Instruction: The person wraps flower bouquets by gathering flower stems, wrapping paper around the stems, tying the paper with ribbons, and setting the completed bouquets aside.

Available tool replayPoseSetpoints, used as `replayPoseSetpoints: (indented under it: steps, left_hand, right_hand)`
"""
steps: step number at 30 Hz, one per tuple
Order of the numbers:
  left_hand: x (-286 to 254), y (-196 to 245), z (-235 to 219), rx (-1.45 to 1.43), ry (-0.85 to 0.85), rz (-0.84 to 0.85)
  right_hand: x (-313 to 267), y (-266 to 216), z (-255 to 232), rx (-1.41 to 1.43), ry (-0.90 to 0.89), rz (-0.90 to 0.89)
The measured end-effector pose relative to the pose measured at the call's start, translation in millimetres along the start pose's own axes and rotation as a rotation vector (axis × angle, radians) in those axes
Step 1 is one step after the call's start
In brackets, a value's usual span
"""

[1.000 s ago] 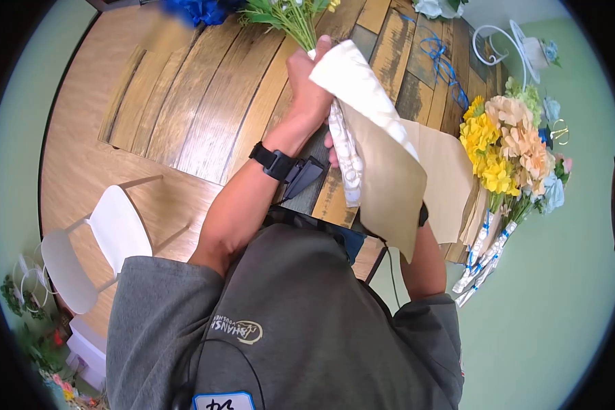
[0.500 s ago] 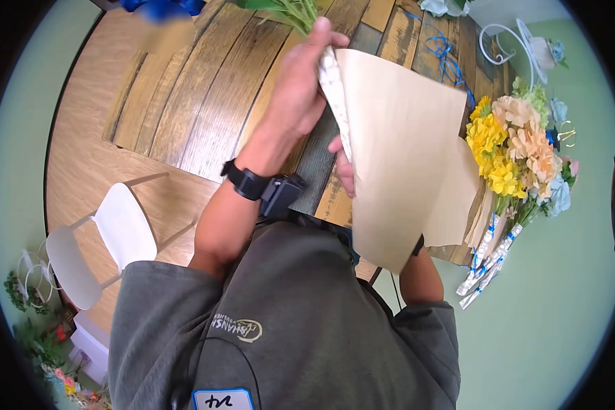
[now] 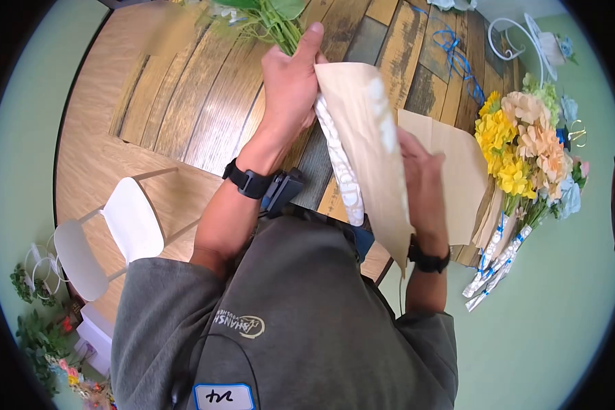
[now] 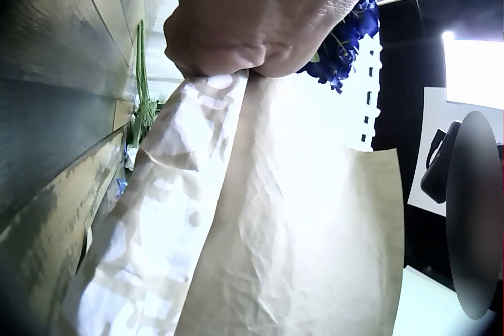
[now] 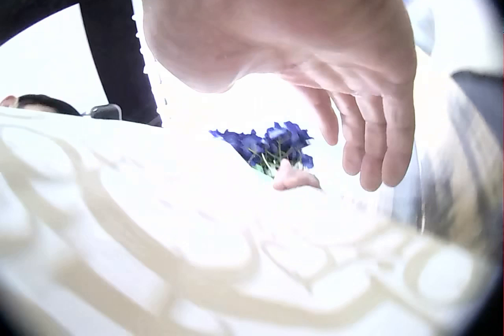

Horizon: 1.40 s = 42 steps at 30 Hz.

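My left hand (image 3: 290, 89) grips a bouquet's green stems (image 3: 273, 24) together with the top of its wrapping paper, thumb pointing up along the stems. Blue flowers (image 5: 276, 147) show beyond the thumb in the right wrist view. The paper (image 3: 359, 130) hangs down from that hand, brown on one face and white-patterned on the other. One part is a narrow patterned roll (image 3: 338, 167); beside it a wider flap (image 4: 331, 218) stands loose in the left wrist view. My right hand (image 3: 424, 174) is at the flap's right side, its fingers (image 5: 374, 139) extended and apart from the paper.
More brown sheets (image 3: 447, 178) lie on the plank table (image 3: 205, 96) at the right. Beside them are wrapped bouquets with yellow flowers (image 3: 499, 150) and peach flowers (image 3: 540, 147). Blue ribbon (image 3: 451, 51) lies farther back. A white chair (image 3: 133, 215) stands at the left.
The flap, spread wide half a second ago, has folded narrower toward the roll. My right hand has come out from behind the paper to its right side. My left hand keeps its grip.
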<state>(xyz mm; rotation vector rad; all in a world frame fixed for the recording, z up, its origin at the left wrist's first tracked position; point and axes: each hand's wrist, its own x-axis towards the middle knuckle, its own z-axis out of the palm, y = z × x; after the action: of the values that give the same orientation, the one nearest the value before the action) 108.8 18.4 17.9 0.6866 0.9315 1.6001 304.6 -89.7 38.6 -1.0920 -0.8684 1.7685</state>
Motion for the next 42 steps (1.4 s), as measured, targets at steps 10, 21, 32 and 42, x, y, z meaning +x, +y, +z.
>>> replayPoseSetpoints:
  steps: [10,21,32,42]
  left_hand:
    - [34.0,-43.0,-4.3,0.403,0.253,0.129]
    - [68.4,-46.1,-18.6,0.531,0.206,0.111]
    - [60.3,-28.2,8.1,0.517,0.441,0.133]
    - [67.3,-57.9,1.0,0.729,0.489,0.411]
  right_hand:
    - [-29.5,-31.4,35.7,-1.165,0.143,-0.21]
    - [2.9,44.0,47.9,-1.909,0.297,-0.851]
    - [23.4,-30.3,35.9,-1.388,0.407,-0.73]
    - [13.1,-50.3,61.4,-1.338,0.211,-0.69]
